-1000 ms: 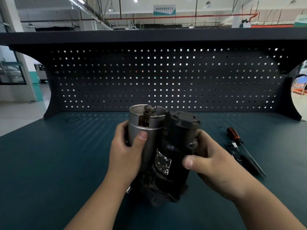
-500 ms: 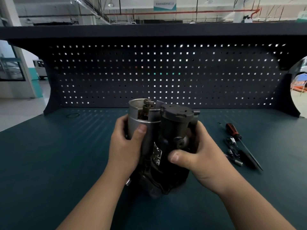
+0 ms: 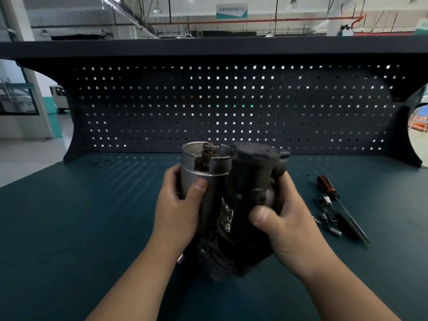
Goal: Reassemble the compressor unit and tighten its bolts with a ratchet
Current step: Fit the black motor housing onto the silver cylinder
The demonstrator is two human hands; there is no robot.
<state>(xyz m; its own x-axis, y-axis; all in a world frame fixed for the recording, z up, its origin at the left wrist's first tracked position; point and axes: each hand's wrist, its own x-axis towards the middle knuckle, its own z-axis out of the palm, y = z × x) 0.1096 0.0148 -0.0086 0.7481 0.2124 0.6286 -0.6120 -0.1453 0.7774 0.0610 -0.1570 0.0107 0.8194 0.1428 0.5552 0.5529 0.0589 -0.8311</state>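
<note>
Since a moment earlier the compressor unit (image 3: 243,181) had been tipped more upright, and a bolt boss on its black housing had turned towards the person. The unit stood on end about the middle of the counter (image 3: 92,228), nearer the front edge. The left hand (image 3: 178,212) gripped the silver cylinder (image 3: 196,167), thumb across its wall. The right hand (image 3: 291,228) was curled round the black housing, thumb pressing low on its front. A shaft (image 3: 209,151) stood bare in the cylinder's open top.

It looked to me like the fitting stage, the two halves being seated and lined up, with no bolt being driven yet. The next move would call for one hand to steady the unit while the other reached right for a tool.

Towards the right edge lay a red-handled screwdriver (image 3: 328,188), a dark-handled tool (image 3: 346,224), probably the ratchet, and small bits I could not make out. A dark ring (image 3: 103,163) lay near the back left corner. A pegboard (image 3: 231,100) closed the back edge, with a workshop hall beyond.
</note>
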